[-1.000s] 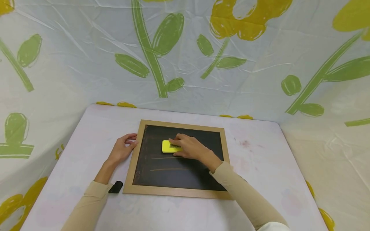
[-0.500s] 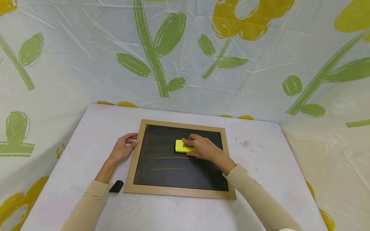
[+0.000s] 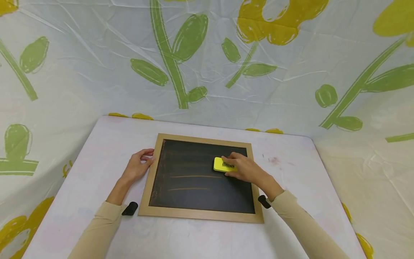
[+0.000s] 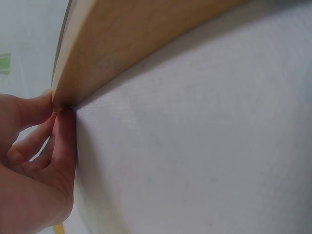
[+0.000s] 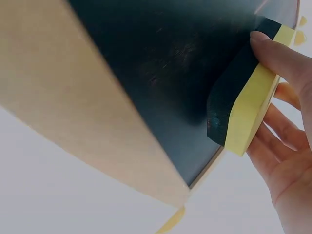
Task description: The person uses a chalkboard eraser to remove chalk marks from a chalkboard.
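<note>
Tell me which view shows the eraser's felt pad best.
Right wrist: the eraser shows its dark felt pad flat on the board, under the yellow body. The head view shows only its yellow top. The left wrist view misses it entirely.

Getting bright, even, diffuse light in head view; showing only soft, faint shadows under the hands and along the chalkboard (image 3: pixel 200 180) frame. Catching no harsh glare, just mild sheen on creases of the floral sheet (image 3: pixel 207 64) behind. Bending slightly at the edges, wide-angle style, w/ the counter (image 3: pixel 291 180) corners curving. Staying sharp at centre. Going soft in left wrist view: wood frame (image 4: pixel 126 39) too close, blurred, w/ dark shadow beneath its edge. Blurring near frame in right wrist view too; washing out toward the pale bg beside the yellow eraser (image 5: pixel 248 112).
</note>
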Tool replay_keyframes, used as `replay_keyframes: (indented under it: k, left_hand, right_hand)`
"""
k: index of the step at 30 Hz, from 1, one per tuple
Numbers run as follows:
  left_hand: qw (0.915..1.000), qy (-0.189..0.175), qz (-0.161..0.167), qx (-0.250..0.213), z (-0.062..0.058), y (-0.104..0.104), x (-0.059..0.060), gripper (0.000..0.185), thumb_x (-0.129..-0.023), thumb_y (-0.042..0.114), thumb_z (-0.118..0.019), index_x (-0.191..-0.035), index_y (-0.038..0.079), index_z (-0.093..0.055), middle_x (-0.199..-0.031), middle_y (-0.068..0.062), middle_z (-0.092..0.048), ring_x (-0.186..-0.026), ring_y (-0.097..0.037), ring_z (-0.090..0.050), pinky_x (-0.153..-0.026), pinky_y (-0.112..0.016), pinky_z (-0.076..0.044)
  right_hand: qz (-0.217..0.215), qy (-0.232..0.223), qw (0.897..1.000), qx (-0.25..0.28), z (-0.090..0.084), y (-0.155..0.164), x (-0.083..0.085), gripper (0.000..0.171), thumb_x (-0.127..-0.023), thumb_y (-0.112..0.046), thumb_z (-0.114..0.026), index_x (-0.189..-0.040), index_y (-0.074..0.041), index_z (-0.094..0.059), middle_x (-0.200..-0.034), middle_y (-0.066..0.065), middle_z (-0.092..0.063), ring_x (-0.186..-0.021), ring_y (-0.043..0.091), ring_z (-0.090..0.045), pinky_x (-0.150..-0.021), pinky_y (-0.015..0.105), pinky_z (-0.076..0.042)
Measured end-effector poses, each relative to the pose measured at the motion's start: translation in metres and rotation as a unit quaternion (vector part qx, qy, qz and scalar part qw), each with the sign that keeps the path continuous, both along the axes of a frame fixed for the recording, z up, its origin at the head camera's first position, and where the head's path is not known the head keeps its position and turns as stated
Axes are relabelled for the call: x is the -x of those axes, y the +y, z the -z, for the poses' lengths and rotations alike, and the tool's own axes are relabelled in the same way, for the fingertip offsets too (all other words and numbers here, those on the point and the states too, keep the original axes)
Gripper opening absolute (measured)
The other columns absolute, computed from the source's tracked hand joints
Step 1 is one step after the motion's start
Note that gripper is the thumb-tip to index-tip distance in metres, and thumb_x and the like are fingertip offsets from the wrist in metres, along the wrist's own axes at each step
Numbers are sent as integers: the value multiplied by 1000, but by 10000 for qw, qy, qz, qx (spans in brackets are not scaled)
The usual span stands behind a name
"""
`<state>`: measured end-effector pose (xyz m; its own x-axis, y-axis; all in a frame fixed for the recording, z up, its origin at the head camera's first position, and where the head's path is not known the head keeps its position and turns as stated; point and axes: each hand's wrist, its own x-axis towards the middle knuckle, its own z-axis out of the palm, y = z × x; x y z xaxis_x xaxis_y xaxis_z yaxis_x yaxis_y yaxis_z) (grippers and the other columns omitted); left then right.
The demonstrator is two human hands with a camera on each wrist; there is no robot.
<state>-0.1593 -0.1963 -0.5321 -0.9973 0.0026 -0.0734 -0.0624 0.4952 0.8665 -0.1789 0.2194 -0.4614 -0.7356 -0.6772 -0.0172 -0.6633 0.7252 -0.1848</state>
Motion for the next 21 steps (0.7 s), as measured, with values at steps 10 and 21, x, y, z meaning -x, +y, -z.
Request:
replay_keyframes:
  k: [10, 21]
  left_hand:
    - [10000, 32, 6, -27, 4, 0, 2, 43, -104, 15, -63, -141, -5, -55, -129, -25, -62, -111, -37, -61, -92, -44, -49]
    - [9998, 187, 53, 7, 2, 0, 1, 42, -103, 13, -63, -140, -6, -56, -128, -26, -63, -110, -37, -62, -93, -47, -48]
  right_hand:
    - [191, -213, 9994, 200, 4, 16, -2, 67, -86, -33, -85, -142, -5, -62, -117, 17, -66, -92, 23, -63, -81, 40, -56]
    - [409, -105, 9985, 337, -1, 29, -12, 67, -85, -34, -86, -141, -6, -62, -120, 17, -66, -97, 27, -65, -85, 44, -57]
